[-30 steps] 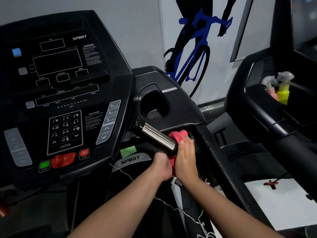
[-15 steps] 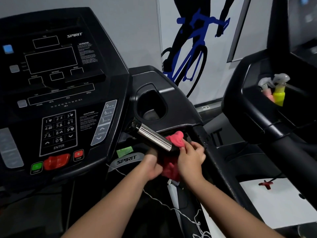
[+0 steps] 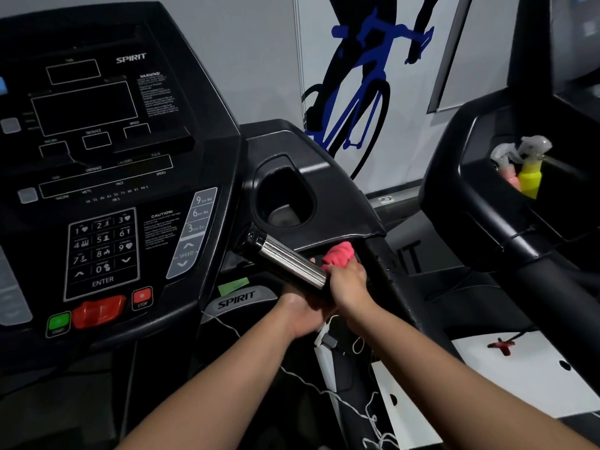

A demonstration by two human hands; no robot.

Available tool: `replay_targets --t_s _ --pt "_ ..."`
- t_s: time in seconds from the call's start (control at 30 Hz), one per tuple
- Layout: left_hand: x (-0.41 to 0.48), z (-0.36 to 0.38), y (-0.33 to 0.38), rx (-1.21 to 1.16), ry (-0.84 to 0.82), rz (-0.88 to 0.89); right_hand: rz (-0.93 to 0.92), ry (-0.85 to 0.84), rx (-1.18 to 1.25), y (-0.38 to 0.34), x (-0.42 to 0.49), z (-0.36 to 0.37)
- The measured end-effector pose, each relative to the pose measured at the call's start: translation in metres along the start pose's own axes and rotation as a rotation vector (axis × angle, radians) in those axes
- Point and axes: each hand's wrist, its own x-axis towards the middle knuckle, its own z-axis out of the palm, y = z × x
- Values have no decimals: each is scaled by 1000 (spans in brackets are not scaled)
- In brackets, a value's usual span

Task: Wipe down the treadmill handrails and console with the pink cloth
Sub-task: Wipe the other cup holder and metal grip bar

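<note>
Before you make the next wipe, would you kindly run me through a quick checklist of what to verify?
1. Pink cloth held in right-hand grip: ok.
2. Left-hand grip wrapped around chrome handrail: ok.
3. Cloth pressed against handrail: cannot tell; it bunches beside the lower end.
4. Handrail's upper length unobstructed: ok.
5. Both hands away from the start button and stop button: ok.
6. Console wiped: cannot tell.

Right hand grips pink cloth; left hand beneath handgrip
</note>
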Motion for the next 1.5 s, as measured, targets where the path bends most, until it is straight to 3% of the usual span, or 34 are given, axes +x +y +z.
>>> replay_targets --t_s 0.13,0.43,0.67,0.77,0.87,1.0,1.07,1.17,1.27,1.37,1.5 --pt "13 1 -5 -31 131 48 -42 14 -118 -6 -1 -4" --pt "-9 -22 6 359 67 -4 -48 -3 -113 -3 -41 -18" --pt "-29 -23 20 473 271 59 -252 -60 -30 -13 -65 -18" --pt "-44 -23 35 437 335 120 -398 -148 -55 -26 -74 -20" --pt "-71 -16 51 316 283 240 -546 -248 -115 -45 -78 -10" --pt "-107 -3 52 154 253 408 -845 -69 -444 -61 -64 3" --pt "-119 0 50 110 242 479 -973 -81 -501 -71 -63 5" --pt "-126 2 46 99 273 639 -929 -360 -529 -84 -62 20" --pt "-127 8 45 152 289 838 -943 -333 -685 -100 -60 35" --pt "-119 8 49 423 385 953 -748 -452 -506 -114 -52 42" --pt "-100 17 56 888 678 967 -458 -640 -168 -118 -39 42"
